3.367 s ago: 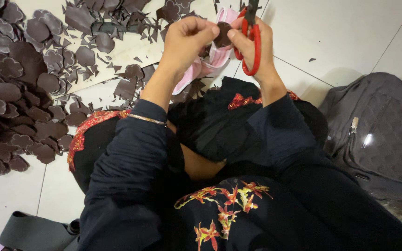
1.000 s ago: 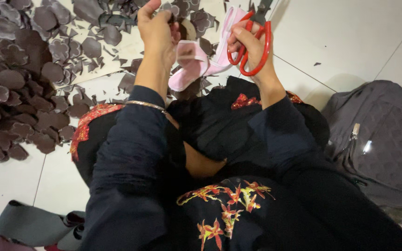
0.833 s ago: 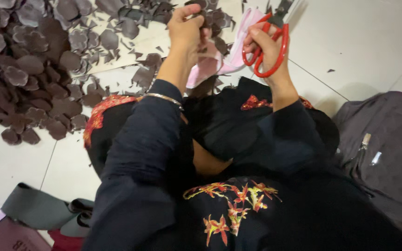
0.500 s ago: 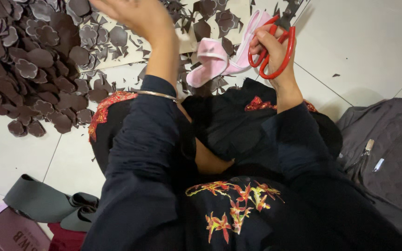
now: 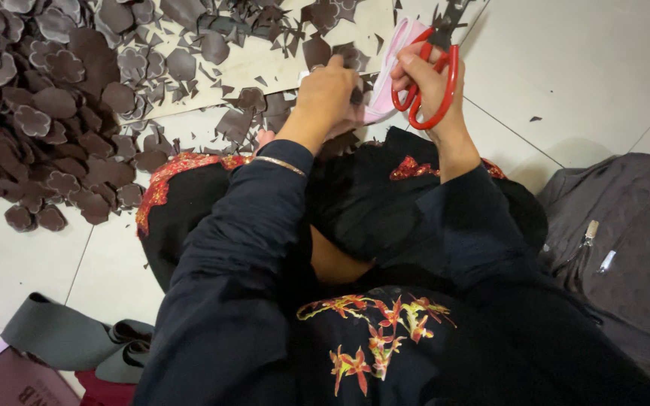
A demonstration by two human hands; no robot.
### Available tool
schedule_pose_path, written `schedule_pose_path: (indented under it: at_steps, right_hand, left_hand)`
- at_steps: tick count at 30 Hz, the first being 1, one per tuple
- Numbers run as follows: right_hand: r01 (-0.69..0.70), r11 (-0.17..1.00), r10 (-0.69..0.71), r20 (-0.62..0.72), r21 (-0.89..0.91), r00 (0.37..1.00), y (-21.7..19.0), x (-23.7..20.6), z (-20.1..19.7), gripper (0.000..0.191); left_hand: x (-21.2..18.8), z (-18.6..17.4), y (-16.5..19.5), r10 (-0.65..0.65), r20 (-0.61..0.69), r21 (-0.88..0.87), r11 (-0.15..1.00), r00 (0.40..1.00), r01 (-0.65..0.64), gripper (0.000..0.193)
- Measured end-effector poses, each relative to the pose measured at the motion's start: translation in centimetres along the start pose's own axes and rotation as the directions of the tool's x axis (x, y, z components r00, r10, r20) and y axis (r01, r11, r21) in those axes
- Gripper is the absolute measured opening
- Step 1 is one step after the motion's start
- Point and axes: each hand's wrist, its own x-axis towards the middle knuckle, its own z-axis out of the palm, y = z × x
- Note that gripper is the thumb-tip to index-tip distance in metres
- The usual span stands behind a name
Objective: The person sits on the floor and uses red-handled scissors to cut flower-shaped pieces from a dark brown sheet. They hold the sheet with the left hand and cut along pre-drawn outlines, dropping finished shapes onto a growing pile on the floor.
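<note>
I sit on a white tiled floor in dark embroidered clothes. My right hand (image 5: 430,79) grips red-handled scissors (image 5: 434,83), blades pointing up and away. My left hand (image 5: 329,94) is closed on a small dark brown piece (image 5: 355,96) next to a pink and white cloth (image 5: 389,71) that lies between both hands. A heap of dark brown flower-shaped cutouts (image 5: 31,113) covers the floor at the left. Scraps lie on a pale board (image 5: 265,64) in front of me.
A grey quilted bag (image 5: 626,240) rests on the floor at the right. Rolled grey material (image 5: 69,338) and a pink box corner (image 5: 1,380) lie at the lower left. Small brown offcuts dot the white tiles (image 5: 581,68).
My left hand reached out over the cutouts, then came back next to the scissors with a small dark piece. The right hand kept the scissors raised. The view shifted slightly.
</note>
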Motion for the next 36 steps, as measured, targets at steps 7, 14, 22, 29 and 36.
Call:
schedule_pose_path:
  at_steps: [7,14,22,29,36]
  right_hand:
    - [0.019,0.997,-0.02,-0.012,-0.07,1.0,0.3,0.2,-0.2,0.015]
    - [-0.073,0.992,0.063,-0.092,-0.106,0.994,-0.3,0.4,0.1,0.015]
    - [0.113,0.99,-0.116,-0.032,-0.083,0.993,0.9,-0.1,-0.6,0.014]
    - [0.334,0.922,-0.335,0.025,-0.198,0.942,0.4,-0.3,-0.7,0.028]
    - [0.226,0.972,-0.227,-0.006,-0.067,0.974,-1.1,-0.5,-1.0,0.026]
  left_hand:
    - [1.7,-0.5,-1.2,-0.052,-0.154,-0.087,0.995,0.987,0.039,0.021]
    - [2.8,-3.7,0.2,-0.185,-0.027,-0.817,0.571,0.982,0.086,0.015]
    - [2.0,-7.6,3.2,-0.157,0.252,-0.95,0.149,0.955,0.275,0.011]
    - [1.6,-8.5,4.2,-0.083,0.183,-0.982,0.026,0.98,0.185,0.017]
    - [2.1,-7.3,4.2,-0.177,-0.053,-0.996,0.078,0.983,-0.04,0.035]
